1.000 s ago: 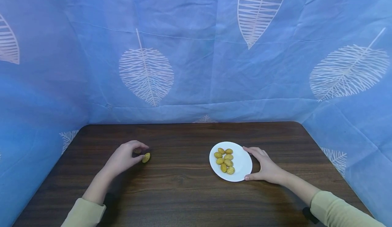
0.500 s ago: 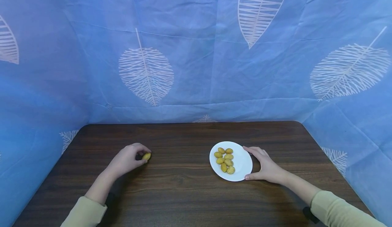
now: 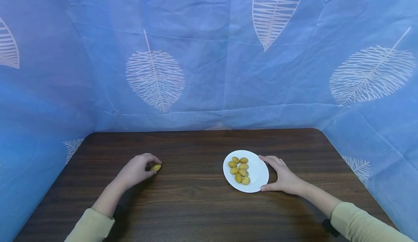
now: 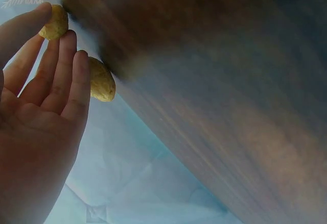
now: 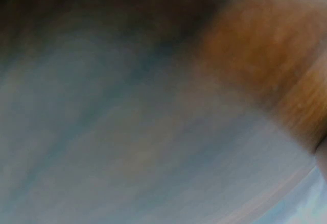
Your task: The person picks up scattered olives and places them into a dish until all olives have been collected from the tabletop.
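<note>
My left hand [image 3: 135, 169] is low over the left of the table, its thumb and fingertips pinching a small yellow-green oval fruit [image 3: 156, 167], perhaps an olive. The left wrist view shows this pinched fruit [image 4: 54, 24] at the thumb tip; a second oval fruit [image 4: 102, 80] lies beyond the little finger, hidden by the hand in the head view. A round white plate [image 3: 259, 175] stands right of centre, with several similar fruits [image 3: 243, 166] grouped on its left half. My right hand [image 3: 284, 178] holds the plate's right rim, thumb at the front and fingers at the back.
Everything stands on a dark wood-grain table [image 3: 192, 213] with rounded far corners. Behind and beside it hangs a blue cloth [image 3: 209, 71] with white leaf prints. The right wrist view is mostly blurred tabletop.
The fingers of my left hand have come down and closed on the oval fruit, and the hand has shifted slightly right. My right hand and the plate keep their places.
</note>
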### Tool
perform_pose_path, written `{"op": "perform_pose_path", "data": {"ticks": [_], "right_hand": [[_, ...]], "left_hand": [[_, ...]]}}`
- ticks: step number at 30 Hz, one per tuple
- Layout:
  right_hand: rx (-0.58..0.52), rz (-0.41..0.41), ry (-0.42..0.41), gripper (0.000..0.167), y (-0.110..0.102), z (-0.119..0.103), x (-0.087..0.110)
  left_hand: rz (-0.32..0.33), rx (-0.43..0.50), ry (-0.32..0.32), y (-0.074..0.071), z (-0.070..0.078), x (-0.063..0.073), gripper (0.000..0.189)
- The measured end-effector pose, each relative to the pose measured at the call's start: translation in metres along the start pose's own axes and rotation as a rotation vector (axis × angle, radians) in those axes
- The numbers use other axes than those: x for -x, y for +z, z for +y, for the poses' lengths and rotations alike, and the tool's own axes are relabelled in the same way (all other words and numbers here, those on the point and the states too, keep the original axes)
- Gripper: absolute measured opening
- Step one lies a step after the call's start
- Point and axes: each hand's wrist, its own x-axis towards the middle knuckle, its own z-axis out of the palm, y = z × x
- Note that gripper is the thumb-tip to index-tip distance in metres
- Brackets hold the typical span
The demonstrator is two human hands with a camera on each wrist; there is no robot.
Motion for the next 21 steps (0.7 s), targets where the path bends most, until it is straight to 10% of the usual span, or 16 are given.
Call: {"op": "perform_pose_path", "data": {"ticks": [21], "right_hand": [[0.005,-0.003,0.001,0.107,0.000,0.000,0.000]], "left_hand": [[0.034,-0.033,0.092,0.010,0.016,-0.014,0.021]]}}
